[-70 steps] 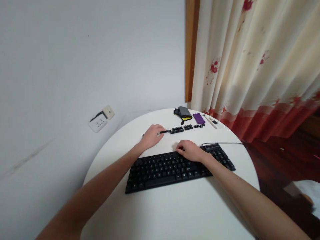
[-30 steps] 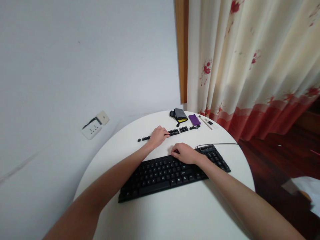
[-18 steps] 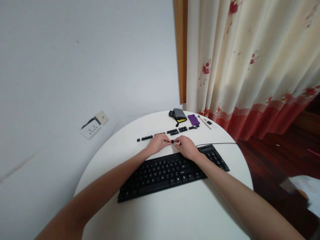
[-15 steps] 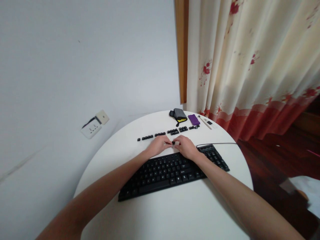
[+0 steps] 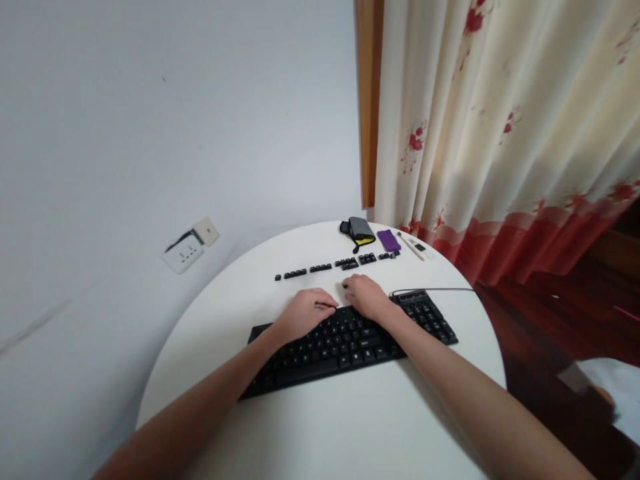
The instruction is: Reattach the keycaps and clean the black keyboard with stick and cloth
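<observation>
A black keyboard [image 5: 320,350] lies at a slant across the white round table, its upper left part covered by my left hand [image 5: 306,313]. That hand rests by the back edge, its fingers stretched toward the right and a small gap between thumb and forefinger; I see nothing held there. Just behind the keyboard, my right hand [image 5: 367,297] pinches a small black keycap [image 5: 345,285] between thumb and fingertips. Loose black keycaps [image 5: 321,268] stand in a row of small groups farther back, beyond both hands.
A grey and yellow cloth [image 5: 361,229], a purple cloth [image 5: 389,240] and a thin brush [image 5: 411,247] lie at the back of the table [image 5: 310,433]. The keyboard's cable [image 5: 435,289] runs right. A wall stands left, a curtain [image 5: 450,133] behind right.
My left hand has moved away from the keycap, left and toward me, down to the keyboard's back edge. My right hand stays nearly in place with the keycap.
</observation>
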